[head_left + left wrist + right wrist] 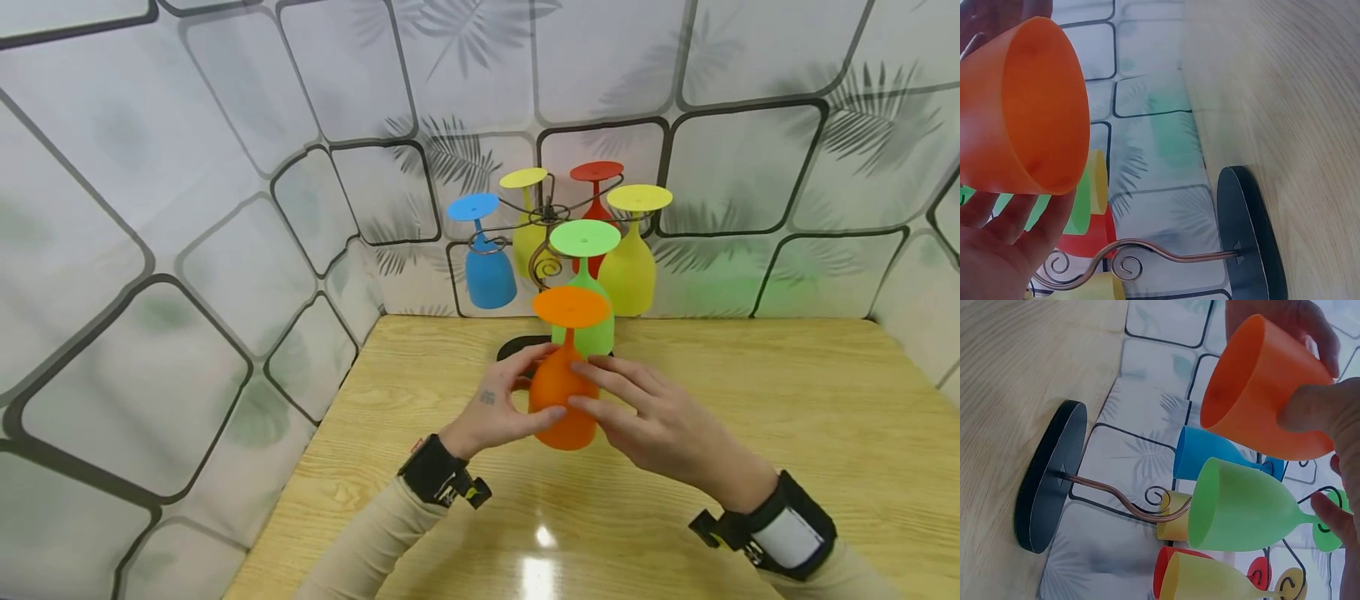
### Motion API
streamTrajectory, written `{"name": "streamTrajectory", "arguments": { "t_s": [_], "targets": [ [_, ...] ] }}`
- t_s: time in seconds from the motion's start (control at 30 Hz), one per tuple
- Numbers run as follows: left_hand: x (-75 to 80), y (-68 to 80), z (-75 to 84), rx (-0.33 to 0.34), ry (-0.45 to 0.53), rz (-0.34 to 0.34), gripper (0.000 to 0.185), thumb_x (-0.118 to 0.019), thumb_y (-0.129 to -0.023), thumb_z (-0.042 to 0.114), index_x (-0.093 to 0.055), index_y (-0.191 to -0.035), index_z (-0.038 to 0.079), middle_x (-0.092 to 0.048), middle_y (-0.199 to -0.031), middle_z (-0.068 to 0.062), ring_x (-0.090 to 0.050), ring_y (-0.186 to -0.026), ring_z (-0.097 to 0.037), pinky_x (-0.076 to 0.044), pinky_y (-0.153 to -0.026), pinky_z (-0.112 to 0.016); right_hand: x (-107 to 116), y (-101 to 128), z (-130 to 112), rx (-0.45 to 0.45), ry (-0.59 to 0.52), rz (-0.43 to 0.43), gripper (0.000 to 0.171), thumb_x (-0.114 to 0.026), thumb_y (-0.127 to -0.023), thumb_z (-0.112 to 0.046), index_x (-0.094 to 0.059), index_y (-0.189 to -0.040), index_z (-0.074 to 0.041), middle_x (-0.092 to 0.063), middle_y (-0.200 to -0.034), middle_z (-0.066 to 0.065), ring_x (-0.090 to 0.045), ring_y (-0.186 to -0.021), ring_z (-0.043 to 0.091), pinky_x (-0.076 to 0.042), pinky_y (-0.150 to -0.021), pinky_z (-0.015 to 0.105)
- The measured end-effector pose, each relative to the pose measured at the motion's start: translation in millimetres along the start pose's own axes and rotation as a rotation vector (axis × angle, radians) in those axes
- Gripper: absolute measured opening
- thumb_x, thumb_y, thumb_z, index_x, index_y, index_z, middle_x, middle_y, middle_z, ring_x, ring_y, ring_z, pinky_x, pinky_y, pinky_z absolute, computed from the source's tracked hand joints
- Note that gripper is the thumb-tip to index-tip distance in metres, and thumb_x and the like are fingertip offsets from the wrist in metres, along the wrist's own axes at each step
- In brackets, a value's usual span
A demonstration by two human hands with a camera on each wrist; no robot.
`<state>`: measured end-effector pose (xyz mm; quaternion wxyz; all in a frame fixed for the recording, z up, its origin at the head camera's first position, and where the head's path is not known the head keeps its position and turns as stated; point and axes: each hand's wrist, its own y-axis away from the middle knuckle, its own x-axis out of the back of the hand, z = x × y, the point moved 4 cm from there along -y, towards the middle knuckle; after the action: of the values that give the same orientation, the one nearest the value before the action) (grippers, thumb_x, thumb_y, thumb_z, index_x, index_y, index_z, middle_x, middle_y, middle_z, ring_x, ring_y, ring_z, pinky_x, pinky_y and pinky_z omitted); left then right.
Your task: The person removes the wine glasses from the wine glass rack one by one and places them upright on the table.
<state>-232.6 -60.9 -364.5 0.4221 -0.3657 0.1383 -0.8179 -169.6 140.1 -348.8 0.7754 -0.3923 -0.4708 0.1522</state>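
Goblet, the orange one, upside down above the wooden table, right in front of the hanging green goblet! Left hand grips it, thumb across the near side, fingers bent round behind the bowl, spread about the bowl's width. And right hand grips from the other side, fingers parted and gently bent against the bowl. Behind, there's the scrolled metal rack on its black base, blue goblet, red goblet and two yellow goblets all hanging foot-up. Whether the orange foot touches metal, can't tell!
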Motion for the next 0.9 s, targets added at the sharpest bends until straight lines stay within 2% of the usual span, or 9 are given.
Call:
{"name": "streamTrajectory", "arguments": {
  "t_s": [0.13, 0.23, 0.43, 0.7, 0.9],
  "targets": [
    [-1.2, -2.3, 1.3, -0.005, -0.018, -0.014, 0.082, -0.062, -0.092, 0.063, -0.048, -0.149, 0.005, -0.066, -0.13, -0.016, -0.067, -0.11, -0.021, -0.061, -0.083, -0.031, -2.4, 1.9, 0.3, 0.018, 0.021, -0.03, 0.039, -0.036, -0.109, -0.022, -0.063, -0.136, -0.014, -0.058, -0.146, 0.015, -0.055, -0.129, 0.037, -0.033, -0.121, 0.036],
    [-1.7, -3.6, 1.3, 0.004, -0.026, -0.028, 0.085, -0.06, -0.092, 0.067, -0.049, -0.148, 0.004, -0.066, -0.13, -0.016, -0.066, -0.107, -0.02, -0.061, -0.081, -0.031, -3.1, 2.9, 0.7, 0.034, 0.044, -0.05, 0.041, -0.032, -0.11, -0.021, -0.059, -0.141, -0.014, -0.056, -0.147, 0.015, -0.053, -0.132, 0.038, -0.018, -0.128, 0.037],
    [-3.6, -5.1, 1.8, 0.02, -0.011, -0.068, 0.087, -0.059, -0.092, 0.068, -0.051, -0.148, 0.003, -0.066, -0.132, -0.016, -0.065, -0.104, -0.017, -0.062, -0.08, -0.033, -4.3, 5.2, 2.0, 0.043, 0.081, -0.059, 0.041, -0.031, -0.112, -0.024, -0.057, -0.143, -0.017, -0.056, -0.148, 0.014, -0.05, -0.135, 0.036, -0.018, -0.128, 0.043],
    [-8.6, -7.2, 2.9, 0.067, 0.039, -0.142, 0.09, -0.06, -0.09, 0.071, -0.049, -0.149, 0.004, -0.068, -0.13, -0.014, -0.065, -0.108, -0.01, -0.061, -0.083, -0.029, -6.3, 6.5, 4.4, 0.059, 0.095, -0.079, 0.043, -0.028, -0.114, -0.026, -0.056, -0.144, -0.014, -0.055, -0.15, 0.014, -0.048, -0.14, 0.036, -0.021, -0.125, 0.056],
    [-9.0, -7.2, 0.6, 0.092, 0.05, -0.143, 0.09, -0.06, -0.089, 0.073, -0.049, -0.148, 0.006, -0.071, -0.123, -0.015, -0.069, -0.105, -0.009, -0.061, -0.08, -0.03, -6.6, 7.0, 6.0, 0.059, 0.082, -0.082, 0.043, -0.03, -0.112, -0.027, -0.056, -0.144, -0.015, -0.054, -0.15, 0.015, -0.05, -0.136, 0.04, -0.021, -0.124, 0.058]
  ]
}}
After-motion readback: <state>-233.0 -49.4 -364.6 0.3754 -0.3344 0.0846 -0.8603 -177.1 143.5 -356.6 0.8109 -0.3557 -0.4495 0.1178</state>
